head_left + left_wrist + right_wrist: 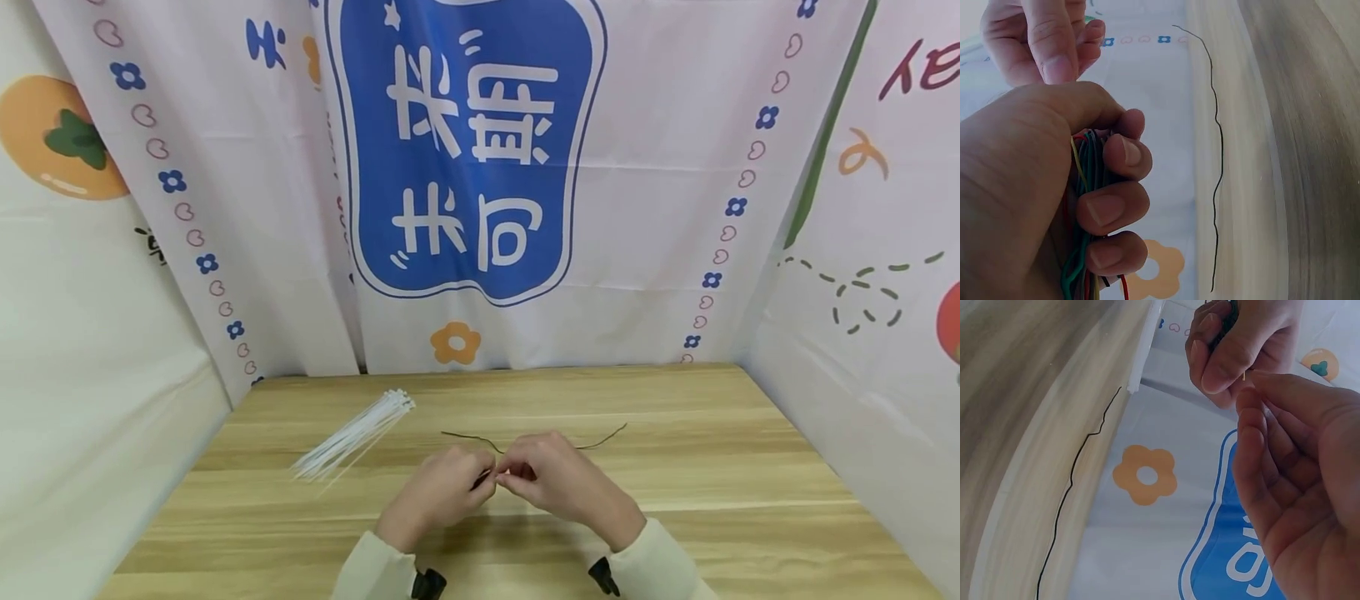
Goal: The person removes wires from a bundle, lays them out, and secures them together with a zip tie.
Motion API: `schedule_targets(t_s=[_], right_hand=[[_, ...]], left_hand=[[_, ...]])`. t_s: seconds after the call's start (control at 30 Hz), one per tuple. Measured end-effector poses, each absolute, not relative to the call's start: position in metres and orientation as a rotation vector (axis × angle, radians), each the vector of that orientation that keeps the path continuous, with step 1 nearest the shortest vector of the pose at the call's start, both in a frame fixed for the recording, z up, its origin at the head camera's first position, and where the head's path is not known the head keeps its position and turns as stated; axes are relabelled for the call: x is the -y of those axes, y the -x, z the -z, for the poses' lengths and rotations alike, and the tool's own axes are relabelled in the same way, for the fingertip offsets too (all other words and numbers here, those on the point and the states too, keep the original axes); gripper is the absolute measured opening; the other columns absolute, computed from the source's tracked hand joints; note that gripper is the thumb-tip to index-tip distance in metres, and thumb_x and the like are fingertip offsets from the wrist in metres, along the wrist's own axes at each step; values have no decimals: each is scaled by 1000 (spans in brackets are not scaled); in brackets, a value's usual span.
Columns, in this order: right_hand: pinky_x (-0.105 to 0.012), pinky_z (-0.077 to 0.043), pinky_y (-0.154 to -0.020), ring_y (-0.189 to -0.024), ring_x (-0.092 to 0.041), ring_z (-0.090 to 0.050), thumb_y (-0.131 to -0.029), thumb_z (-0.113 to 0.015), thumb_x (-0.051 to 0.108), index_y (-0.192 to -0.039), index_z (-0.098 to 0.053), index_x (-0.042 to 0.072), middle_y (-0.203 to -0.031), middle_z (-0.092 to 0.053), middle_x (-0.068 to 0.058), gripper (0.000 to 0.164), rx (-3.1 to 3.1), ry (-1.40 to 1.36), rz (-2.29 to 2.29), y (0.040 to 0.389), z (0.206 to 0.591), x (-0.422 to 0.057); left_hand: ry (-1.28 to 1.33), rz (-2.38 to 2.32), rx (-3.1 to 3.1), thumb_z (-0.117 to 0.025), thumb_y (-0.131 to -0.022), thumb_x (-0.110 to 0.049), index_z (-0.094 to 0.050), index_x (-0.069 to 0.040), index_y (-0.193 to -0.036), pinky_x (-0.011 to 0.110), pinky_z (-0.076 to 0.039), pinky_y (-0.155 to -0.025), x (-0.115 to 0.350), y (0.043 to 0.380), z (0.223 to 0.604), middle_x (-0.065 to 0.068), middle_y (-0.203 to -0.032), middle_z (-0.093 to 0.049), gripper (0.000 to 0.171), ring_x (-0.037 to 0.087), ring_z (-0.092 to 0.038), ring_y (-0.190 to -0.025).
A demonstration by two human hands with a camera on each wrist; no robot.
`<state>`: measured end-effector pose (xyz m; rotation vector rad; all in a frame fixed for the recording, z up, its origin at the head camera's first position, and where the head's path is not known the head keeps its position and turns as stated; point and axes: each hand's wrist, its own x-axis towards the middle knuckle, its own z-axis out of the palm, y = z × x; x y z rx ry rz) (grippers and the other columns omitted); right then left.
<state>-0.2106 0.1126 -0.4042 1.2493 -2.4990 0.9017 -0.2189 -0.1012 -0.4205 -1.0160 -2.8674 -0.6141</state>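
Note:
My left hand (446, 487) grips a bundle of thin coloured wires (1088, 169), with green, red, yellow and black strands showing in the left wrist view. Its fingers curl round the bundle and hide much of it. Right up against it, my right hand (558, 479) brings thumb and forefinger together in a pinch. A short yellow wire end (1244, 376) shows at those fingertips, beside the left thumb. Just beyond both hands, a single black wire (1218, 150) lies wavy across the table, its middle covered by the right hand in the head view.
A bunch of white cable ties (356, 433) lies slantwise on the wooden table (712, 467), left of the hands. Printed cloth (645, 250) hangs behind the table's back edge, with more cloth at both sides.

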Motion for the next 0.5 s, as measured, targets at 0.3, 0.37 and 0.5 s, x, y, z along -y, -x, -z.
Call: schedule_targets(t_s=[0.3, 0.37, 0.5], right_hand=[[-11, -49, -62, -68, 9, -55, -99, -75, 10, -98, -81, 10, -82, -73, 4, 6, 2508, -1258, -911, 212, 411, -109], [-12, -50, -62, -68, 8, -56, -99, -74, 11, -100, -81, 10, -83, -75, 4, 7, 2521, -1250, -941, 213, 412, -109], [-13, -50, -61, -68, 8, -56, -100, -74, 11, -101, -81, 11, -84, -75, 4, 8, 2534, -1226, -973, 215, 415, -107]], left_hand=[[1026, 594, 2889, -62, -101, -13, -60, -18, -80, 21, -31, -52, 100, 221, 422, -12, -64, -40, 21, 1, -33, -56], [1027, 584, 2883, -63, -101, -13, -63, -17, -82, 21, -32, -53, 100, 222, 422, -12, -64, -41, 19, 1, -34, -56], [1064, 570, 2864, -63, -100, -12, -65, -17, -86, 20, -34, -54, 100, 222, 421, -11, -67, -45, 16, 1, -35, -58]])
